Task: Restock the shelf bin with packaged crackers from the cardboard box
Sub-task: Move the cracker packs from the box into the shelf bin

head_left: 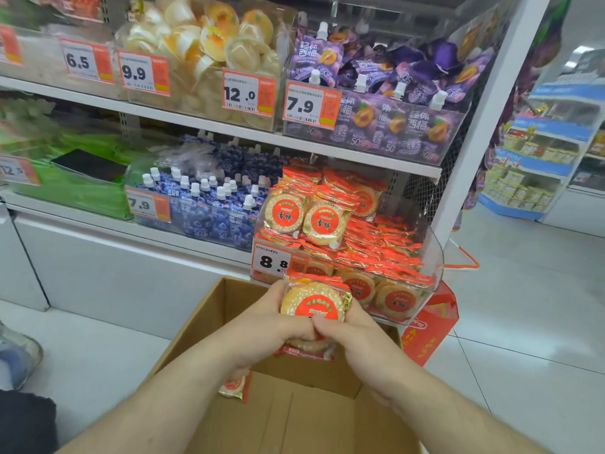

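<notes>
Both hands hold a small stack of round cracker packs (312, 303) with orange-red wrappers, above the open cardboard box (209, 309). My left hand (262, 326) grips the stack from the left, and my right hand (347, 332) grips it from the right, thumbs meeting at the front. Just behind the stack stands the clear shelf bin (432, 257), piled high with the same cracker packs (322, 221). One loose cracker pack (234, 386) lies in the box under my left wrist. The box floor around it shows bare cardboard.
Clear bins of blue pouches (209, 208), purple pouches (386, 103) and jelly cups (209, 44) fill the shelves beside and above. A red carton (429, 326) stands on the floor right of the box. A shoe (16, 358) is at the far left. White tile floor stretches right.
</notes>
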Available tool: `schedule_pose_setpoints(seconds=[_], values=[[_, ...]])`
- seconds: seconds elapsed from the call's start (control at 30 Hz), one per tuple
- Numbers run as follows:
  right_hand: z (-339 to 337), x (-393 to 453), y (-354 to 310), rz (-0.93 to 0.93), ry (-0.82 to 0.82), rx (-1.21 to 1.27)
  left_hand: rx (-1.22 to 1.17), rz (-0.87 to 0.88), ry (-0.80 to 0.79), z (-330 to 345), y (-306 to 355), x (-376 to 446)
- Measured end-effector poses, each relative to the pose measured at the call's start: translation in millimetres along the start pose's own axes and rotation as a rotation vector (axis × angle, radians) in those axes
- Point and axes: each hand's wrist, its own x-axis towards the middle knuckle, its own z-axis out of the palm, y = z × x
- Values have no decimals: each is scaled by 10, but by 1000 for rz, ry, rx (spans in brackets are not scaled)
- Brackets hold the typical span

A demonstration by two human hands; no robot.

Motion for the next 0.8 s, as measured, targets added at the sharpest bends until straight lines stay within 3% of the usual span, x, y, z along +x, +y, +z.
schedule_pose_setpoints(seconds=[0.2, 0.57, 0.6, 0.67, 0.73, 0.8], values=[[-158, 0, -79, -16, 39, 34, 228, -80, -111, -104, 204, 105], [-452, 42, -291, -221, 121, -5, 227, -33, -215, -66, 467, 344], [-539, 88, -351, -251, 179, -15, 238, 15, -150, -63, 487, 378], [-767, 243, -474, -275, 327, -44, 385, 203, 133, -99, 472, 507], [-1028, 484, -557, -248, 433, -93, 810, 425, 402, -163, 404, 664], [-1271, 764, -580, -182, 483, -107, 1162, 491, 462, -186, 316, 798]])
